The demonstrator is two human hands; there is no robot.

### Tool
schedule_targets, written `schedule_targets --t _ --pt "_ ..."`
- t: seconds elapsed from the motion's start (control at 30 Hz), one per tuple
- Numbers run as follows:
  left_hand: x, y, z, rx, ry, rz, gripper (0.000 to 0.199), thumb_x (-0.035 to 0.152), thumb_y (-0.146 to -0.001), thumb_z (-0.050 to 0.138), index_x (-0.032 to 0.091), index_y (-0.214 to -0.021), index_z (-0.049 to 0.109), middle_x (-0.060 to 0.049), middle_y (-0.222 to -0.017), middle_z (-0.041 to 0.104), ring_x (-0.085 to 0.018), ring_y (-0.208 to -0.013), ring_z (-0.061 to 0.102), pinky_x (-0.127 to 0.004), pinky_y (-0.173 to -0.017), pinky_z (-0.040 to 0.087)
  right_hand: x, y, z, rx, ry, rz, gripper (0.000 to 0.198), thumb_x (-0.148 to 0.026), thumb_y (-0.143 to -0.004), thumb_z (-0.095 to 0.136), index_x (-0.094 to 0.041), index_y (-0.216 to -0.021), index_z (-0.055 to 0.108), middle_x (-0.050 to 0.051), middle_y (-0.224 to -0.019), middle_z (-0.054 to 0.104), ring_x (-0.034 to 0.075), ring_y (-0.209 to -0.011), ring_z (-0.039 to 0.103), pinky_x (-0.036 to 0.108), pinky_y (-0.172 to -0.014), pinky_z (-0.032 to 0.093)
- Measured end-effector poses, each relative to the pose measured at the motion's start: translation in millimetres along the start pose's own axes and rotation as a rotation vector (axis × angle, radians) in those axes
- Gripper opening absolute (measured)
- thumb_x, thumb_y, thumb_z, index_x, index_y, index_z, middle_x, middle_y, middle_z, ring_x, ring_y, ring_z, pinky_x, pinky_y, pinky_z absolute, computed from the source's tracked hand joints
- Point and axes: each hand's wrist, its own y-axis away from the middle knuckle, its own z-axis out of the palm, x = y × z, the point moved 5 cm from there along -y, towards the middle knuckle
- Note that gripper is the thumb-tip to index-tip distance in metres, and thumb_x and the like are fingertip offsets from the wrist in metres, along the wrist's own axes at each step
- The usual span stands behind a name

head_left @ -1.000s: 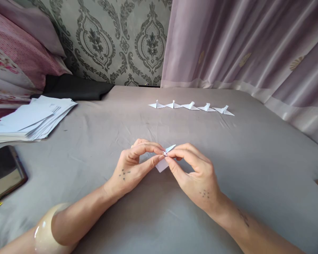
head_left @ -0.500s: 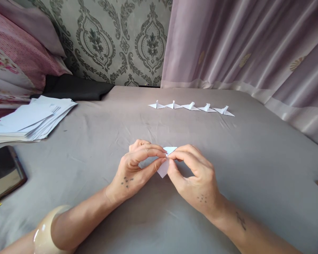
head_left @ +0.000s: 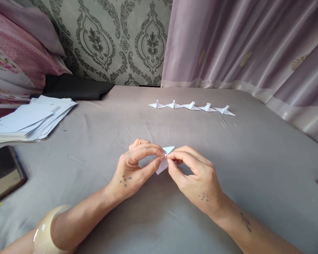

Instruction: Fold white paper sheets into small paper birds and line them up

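Note:
A small folded white paper piece (head_left: 162,167) is held just above the grey cloth, at the middle of the view. My left hand (head_left: 137,165) pinches it from the left between thumb and fingertips. From the right, my right hand (head_left: 194,173) pinches a tiny raised point at its centre with thumb and index finger. One pointed flap shows beyond the fingertips and another below them. Fingers cover the folds between. Farther back, several folded white paper birds (head_left: 192,105) stand in a row, wing tips close together.
At the left lies a stack of white paper (head_left: 23,120), with a black folded cloth (head_left: 76,88) behind it. A dark phone (head_left: 6,174) rests nearer, at the left edge. Purple curtains (head_left: 228,42) hang along the back right of the grey-covered surface (head_left: 100,123).
The paper piece has turned slightly and shifted a little left between my fingers. My right hand has moved slightly, its fingertips still on the centre point. The row of birds stays put.

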Motion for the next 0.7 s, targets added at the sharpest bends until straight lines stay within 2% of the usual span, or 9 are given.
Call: schedule_targets --t 0.1,0.23,0.3,0.7 --pt "0.5 1.0 1.2 -0.002 0.010 -0.015 0.008 0.017 -0.086 0.063 0.023 -0.082 0.067 -0.003 -0.086 0.071 -0.020 -0.086 0.057 -0.040 -0.087 0.042 -1.4 -0.5 0.2 0.002 -0.025 0.028 0.016 -0.006 -0.082 0.054 -0.022 -0.081 0.058 0.001 -0.076 0.062 0.014 -0.072 0.057 0.032 -0.069 0.050" --pt "0.0 3.0 4.4 0.005 0.051 -0.043 0.007 0.018 -0.086 0.063 0.023 -0.083 0.066 -0.003 -0.086 0.070 -0.020 -0.085 0.056 -0.040 -0.087 0.042 -0.1 -3.1 0.6 -0.004 -0.127 0.210 0.015 -0.008 -0.078 0.054 -0.022 -0.075 0.054 -0.002 -0.072 0.058 0.013 -0.068 0.055 0.028 -0.065 0.050" --pt "-1.5 3.8 5.0 0.014 0.072 -0.062 0.006 0.019 -0.086 0.063 0.023 -0.083 0.067 -0.004 -0.085 0.069 -0.020 -0.086 0.057 -0.039 -0.086 0.043 -0.2 -4.0 0.3 -0.005 -0.158 0.252 0.014 -0.008 -0.077 0.055 -0.022 -0.074 0.055 -0.002 -0.072 0.059 0.013 -0.068 0.056 0.028 -0.065 0.050" --pt "4.7 2.3 3.7 0.033 0.005 0.032 0.009 0.015 -0.086 0.063 0.023 -0.084 0.066 -0.003 -0.086 0.070 -0.019 -0.084 0.057 -0.039 -0.086 0.043 -6.0 -5.4 -2.8 0.027 -0.102 0.058 0.017 -0.004 -0.080 0.055 -0.021 -0.079 0.057 0.001 -0.076 0.059 0.014 -0.072 0.057 0.029 -0.066 0.050"
